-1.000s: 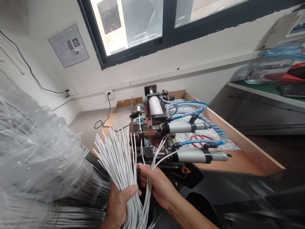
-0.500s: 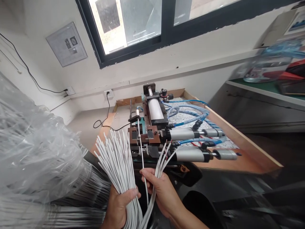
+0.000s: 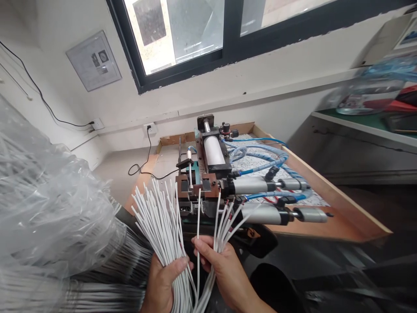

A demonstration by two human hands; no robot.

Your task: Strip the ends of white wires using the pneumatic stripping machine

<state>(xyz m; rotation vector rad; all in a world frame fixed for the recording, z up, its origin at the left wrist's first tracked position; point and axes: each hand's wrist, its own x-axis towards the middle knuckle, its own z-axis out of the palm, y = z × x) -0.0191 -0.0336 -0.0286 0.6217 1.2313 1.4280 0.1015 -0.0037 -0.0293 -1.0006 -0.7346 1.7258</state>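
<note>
My left hand (image 3: 166, 278) is wrapped round a thick bundle of white cables (image 3: 159, 226), their cut ends fanned upward. In my right hand (image 3: 221, 269) is a smaller bunch of white cables (image 3: 224, 226), some with reddish tips bared at the top. Between that hand's thumb and forefinger a single white cable (image 3: 198, 226) stands nearly upright. Its top end is in front of the brown jaw blocks of a pneumatic wire-stripping machine (image 3: 197, 184); whether it touches them I cannot tell. The lower cable lengths run together below the hands.
Air cylinders (image 3: 254, 184) and blue hoses (image 3: 260, 152) lie right of the jaws, inside a wooden-edged tray (image 3: 352, 213). Plastic-wrapped cable bundles (image 3: 107, 252) fill the left side. A green-topped shelf (image 3: 345, 121) with a large clear bottle (image 3: 368, 93) stands at right.
The single cable's tip has come back from the machine's jaws and shifted slightly right. The right hand's bunch has spread a little, showing another reddish tip. The left hand keeps its hold.
</note>
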